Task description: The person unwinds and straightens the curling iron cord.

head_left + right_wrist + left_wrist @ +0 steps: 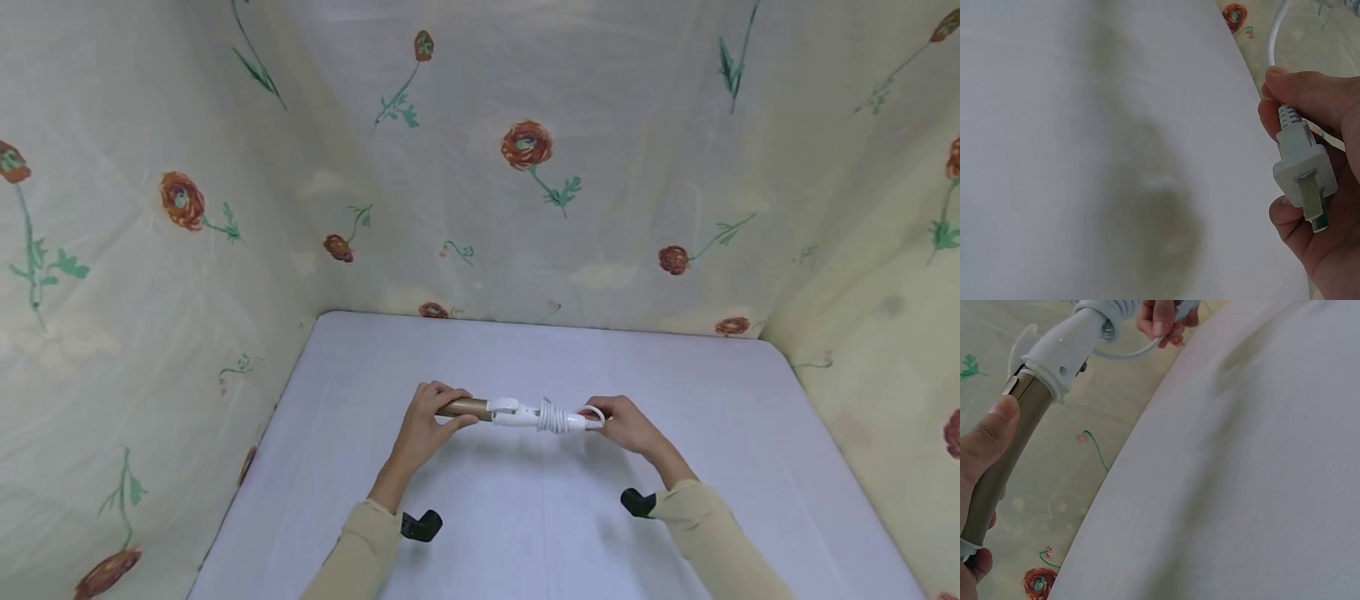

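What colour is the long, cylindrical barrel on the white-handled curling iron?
Brownish gold; the barrel shows best in the left wrist view.

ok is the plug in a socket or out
Out: the right wrist view shows the plug held in the right hand, its metal prongs bare.
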